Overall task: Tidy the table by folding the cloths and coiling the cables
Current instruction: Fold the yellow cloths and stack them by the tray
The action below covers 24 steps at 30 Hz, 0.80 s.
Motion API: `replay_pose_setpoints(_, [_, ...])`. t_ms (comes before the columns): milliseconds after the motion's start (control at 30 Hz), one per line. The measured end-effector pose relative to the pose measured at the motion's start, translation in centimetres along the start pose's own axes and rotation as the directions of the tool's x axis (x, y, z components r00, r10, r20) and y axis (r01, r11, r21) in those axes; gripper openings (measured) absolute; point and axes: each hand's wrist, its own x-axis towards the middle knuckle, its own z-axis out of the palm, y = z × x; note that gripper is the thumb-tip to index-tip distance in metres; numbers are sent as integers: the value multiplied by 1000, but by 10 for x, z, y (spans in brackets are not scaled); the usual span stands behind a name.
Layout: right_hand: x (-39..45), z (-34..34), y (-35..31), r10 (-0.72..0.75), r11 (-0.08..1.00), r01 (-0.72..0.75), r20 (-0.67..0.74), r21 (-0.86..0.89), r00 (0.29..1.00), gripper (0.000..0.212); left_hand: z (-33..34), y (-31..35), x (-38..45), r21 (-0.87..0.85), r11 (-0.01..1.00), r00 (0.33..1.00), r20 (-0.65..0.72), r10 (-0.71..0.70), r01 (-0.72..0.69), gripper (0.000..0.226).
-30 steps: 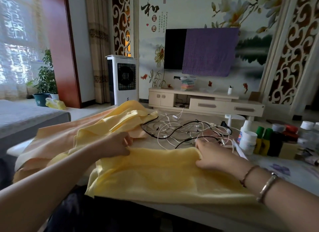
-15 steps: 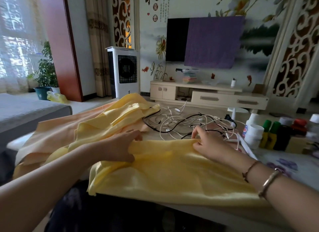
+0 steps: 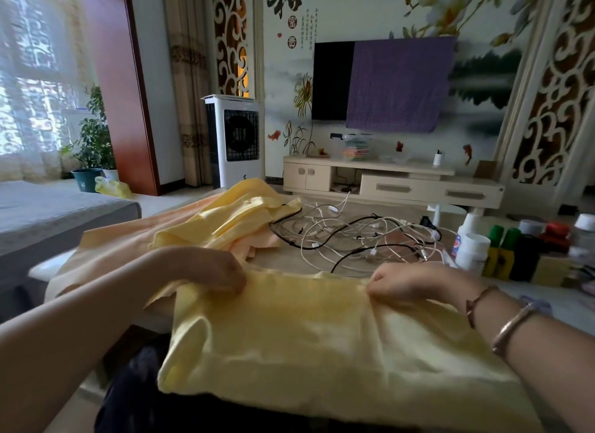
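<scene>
Both hands are now pinching the far edge of the yellow cloth (image 3: 322,342) where half a second ago they were only reaching along it, and the fabric between them is pulling taut. Her left hand (image 3: 209,268) is curling its fingers over the far left corner, gripping it, while her right hand (image 3: 409,279) is bunching the far edge between thumb and fingers. Most of the cloth is lying flat toward her from the hands, its near edge hanging over the tabletop (image 3: 563,300) rim.

She seems to be partway through a fold of this first cloth. To do it well, both corners should travel together and level, so the edge is landing square on the near side rather than skewed; the small wrinkle under the right hand wants smoothing out before the crease is pressed.

Just beyond her right hand, the tangled white and black cables (image 3: 354,236) are sprawling uncoiled, close enough to snag a lifted edge. Beyond her left hand, a crumpled yellow cloth (image 3: 231,220) is waiting on a peach cloth (image 3: 122,249).
</scene>
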Motion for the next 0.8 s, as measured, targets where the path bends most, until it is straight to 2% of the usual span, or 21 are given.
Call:
replay_pose_setpoints(100, [14,7,5,-8,998,-4,-191,-61,982,16,1,3,11,79,994,984,-155,90,-79,24])
replay_pose_setpoints(233, [21,15,10,-12,992,-36,-380,-120,925,11,7,3,26,242,969,931,-343,126,-42,7])
replay_pose_setpoints(367, [29,21,13,-79,989,10,-470,-149,879,5,17,-2,37,210,978,888,-447,109,-14,13])
replay_pose_setpoints(500, [33,24,15,-87,991,23,-500,-132,862,5,24,-10,49,120,993,851,-521,72,-10,5])
replay_pose_setpoints(633, [36,24,16,-108,988,34,-511,-152,853,3,23,-15,58,131,991,855,-516,57,13,11])
replay_pose_setpoints(800, [39,18,14,-13,992,-35,-367,-123,930,21,19,-20,64,149,988,872,-487,47,30,13])
